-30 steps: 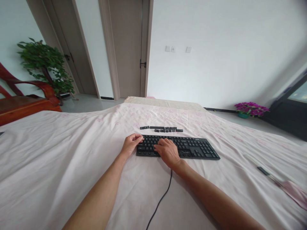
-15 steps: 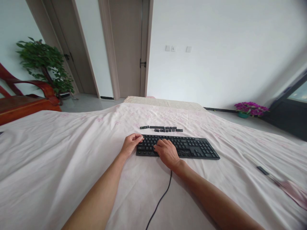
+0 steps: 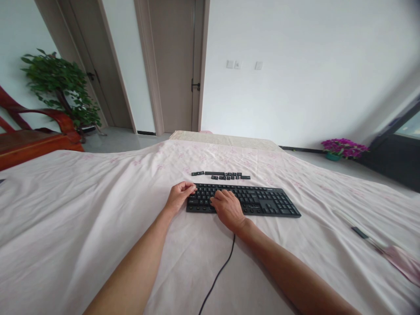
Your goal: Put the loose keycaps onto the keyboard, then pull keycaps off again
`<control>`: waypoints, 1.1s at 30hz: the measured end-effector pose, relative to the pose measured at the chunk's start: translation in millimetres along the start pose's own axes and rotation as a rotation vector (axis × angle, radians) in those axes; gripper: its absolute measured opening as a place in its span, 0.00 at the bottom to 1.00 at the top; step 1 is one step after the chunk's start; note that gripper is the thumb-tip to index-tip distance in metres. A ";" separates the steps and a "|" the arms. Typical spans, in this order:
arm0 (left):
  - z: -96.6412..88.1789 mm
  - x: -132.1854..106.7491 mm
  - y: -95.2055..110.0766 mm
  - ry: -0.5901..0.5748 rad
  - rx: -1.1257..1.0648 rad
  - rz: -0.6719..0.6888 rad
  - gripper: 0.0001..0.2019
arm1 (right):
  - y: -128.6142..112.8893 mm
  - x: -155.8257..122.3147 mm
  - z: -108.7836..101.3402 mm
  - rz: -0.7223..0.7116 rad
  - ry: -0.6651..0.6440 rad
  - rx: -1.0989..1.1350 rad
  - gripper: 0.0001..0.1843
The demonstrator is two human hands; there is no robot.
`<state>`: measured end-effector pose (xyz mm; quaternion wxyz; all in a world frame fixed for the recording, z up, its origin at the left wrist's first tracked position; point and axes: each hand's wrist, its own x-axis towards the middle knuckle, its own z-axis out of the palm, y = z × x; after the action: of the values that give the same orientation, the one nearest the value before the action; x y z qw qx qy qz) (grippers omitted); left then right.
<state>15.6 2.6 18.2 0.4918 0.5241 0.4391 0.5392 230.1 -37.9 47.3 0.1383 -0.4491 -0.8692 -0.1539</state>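
Matt plastic forms the keyboard (image 3: 271, 204) and the loose keys (image 3: 215, 173), against soft-looking, wrinkled cloth in the sheet (image 3: 98, 210); glossy wood gleams on the chair (image 3: 39, 144), the floor (image 3: 121, 139) shines smooth, the wall (image 3: 295, 87) looks matt.

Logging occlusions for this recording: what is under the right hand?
The black keyboard; its keys show to both sides of the right hand. The part beneath the hand is covered, so whether keys are missing there cannot be seen.

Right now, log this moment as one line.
left hand: at far left corner of keyboard; right hand: over keyboard, left of centre; loose keycaps: two rows beyond keyboard; cable: near side
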 end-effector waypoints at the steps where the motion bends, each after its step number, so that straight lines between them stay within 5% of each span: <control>1: -0.1 -0.1 0.0 0.001 0.002 -0.002 0.18 | 0.0 0.2 0.0 0.000 -0.003 -0.001 0.08; 33: 1.5 0.4 -3.0 0.015 -0.013 0.026 0.18 | -0.4 -2.1 3.8 0.001 0.043 -0.006 0.09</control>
<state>17.4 3.3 15.4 0.4849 0.5224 0.4324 0.5522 230.6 -38.1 43.0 0.1557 -0.4464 -0.8654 -0.1659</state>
